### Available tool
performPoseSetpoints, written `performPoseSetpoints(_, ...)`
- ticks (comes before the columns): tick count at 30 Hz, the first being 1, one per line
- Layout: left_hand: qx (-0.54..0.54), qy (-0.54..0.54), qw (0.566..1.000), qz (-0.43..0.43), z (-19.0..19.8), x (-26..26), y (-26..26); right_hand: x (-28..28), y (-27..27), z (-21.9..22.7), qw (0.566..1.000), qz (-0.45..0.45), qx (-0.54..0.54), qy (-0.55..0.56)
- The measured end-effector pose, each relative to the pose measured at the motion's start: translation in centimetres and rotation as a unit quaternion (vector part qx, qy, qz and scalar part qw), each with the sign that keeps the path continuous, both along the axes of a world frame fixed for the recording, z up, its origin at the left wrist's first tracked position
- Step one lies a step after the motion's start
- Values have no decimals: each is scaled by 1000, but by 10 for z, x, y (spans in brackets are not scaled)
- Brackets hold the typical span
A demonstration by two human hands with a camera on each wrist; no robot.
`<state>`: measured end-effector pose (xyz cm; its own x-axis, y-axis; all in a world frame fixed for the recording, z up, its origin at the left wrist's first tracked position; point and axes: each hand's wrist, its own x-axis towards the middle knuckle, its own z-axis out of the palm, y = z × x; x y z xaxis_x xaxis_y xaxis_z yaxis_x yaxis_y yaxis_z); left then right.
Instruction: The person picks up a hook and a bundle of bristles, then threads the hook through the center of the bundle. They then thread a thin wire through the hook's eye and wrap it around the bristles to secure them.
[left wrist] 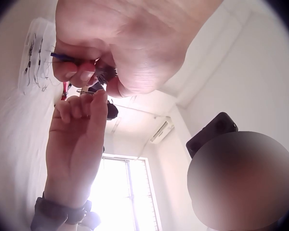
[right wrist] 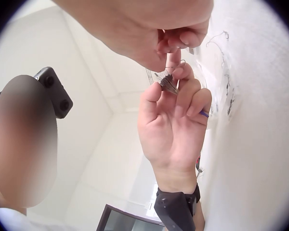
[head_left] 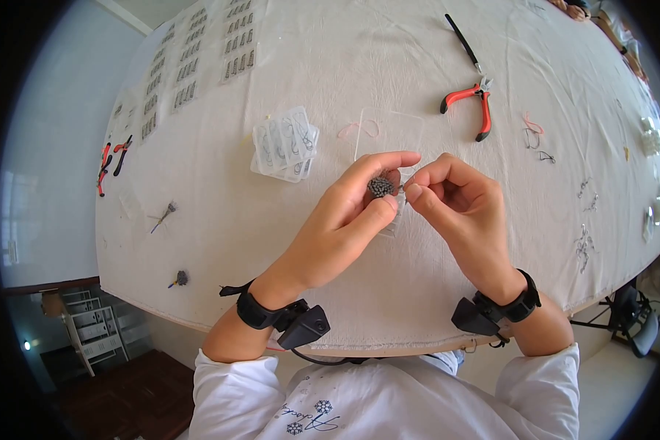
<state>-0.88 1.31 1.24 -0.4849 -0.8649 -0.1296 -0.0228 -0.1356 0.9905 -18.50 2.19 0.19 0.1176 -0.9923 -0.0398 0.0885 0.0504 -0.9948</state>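
Note:
A dark bundle of small grey-tipped pieces (head_left: 380,187) is held between the thumb and fingers of the left hand (head_left: 337,224). The right hand (head_left: 466,220) is beside it, thumb and index finger pinching a thin wire at the bundle's right side. In the left wrist view the bundle (left wrist: 105,73) is partly hidden by the left hand (left wrist: 130,38), and a blue end (left wrist: 60,56) sticks out past the fingers. The right wrist view shows the bundle (right wrist: 168,83) at the left hand's (right wrist: 176,130) fingertips, close to the right hand (right wrist: 149,29).
Clear plastic boxes (head_left: 284,145) lie left of the hands. Red-handled pliers (head_left: 484,95) and a black tool (head_left: 462,42) lie at the back right. Two similar bundles (head_left: 170,208) (head_left: 182,278) rest at left, below other pliers (head_left: 122,155). Carded pieces (head_left: 240,64) lie at back left.

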Motion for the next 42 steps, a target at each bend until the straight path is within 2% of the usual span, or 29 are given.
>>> performPoseSetpoints(12, -68, -39, 997, -18, -7, 0, -1, 0, -1, -4, 998, -9, -46, 40)
performPoseSetpoints(19, 18, 41, 999, 19, 3, -1, 1, 0, -2, -7, 996, -16, -57, 59)
performPoseSetpoints(25, 10, 71, 996, 57, -3, -2, 1, -1, -2, -6, 997, -14, -52, 54)
performPoseSetpoints(31, -3, 6, 998, 64, 4, 1, -1, -2, -2, -5, 998, -16, -44, 44)
performPoseSetpoints(37, -29, 32, 994, 103, -2, -3, -2, -1, -2, -4, 998, -16, -39, 41)
performPoseSetpoints(42, -43, -5, 993, 106, 0, -1, -2, -1, -1, -6, 999, -17, -40, 34)
